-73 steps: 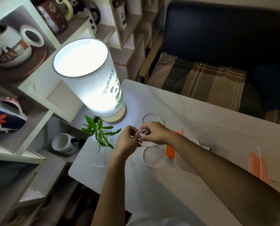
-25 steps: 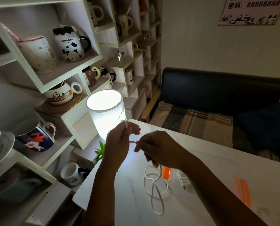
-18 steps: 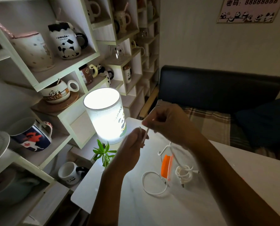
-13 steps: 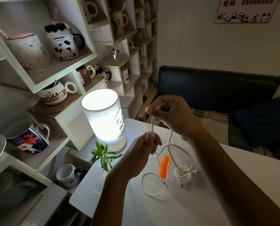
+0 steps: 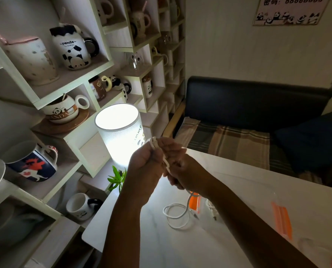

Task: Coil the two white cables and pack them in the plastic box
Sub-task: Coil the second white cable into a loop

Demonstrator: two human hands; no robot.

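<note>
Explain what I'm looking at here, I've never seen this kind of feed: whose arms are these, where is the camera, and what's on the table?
There is no machine. A person wears one wide-angle camera on the head, looking forward and down, so the two bare arms reaching in from the bottom are their own. The left hand and right hand are raised together above the white table, both closed on a white cable that they seem to be winding. Its loose end hangs down into loops on the table. Beside the loops stands a clear plastic box with an orange latch; a second white cable seems to lie inside it. A lit lamp and a small green plant stand at the table's far left corner.
</note>
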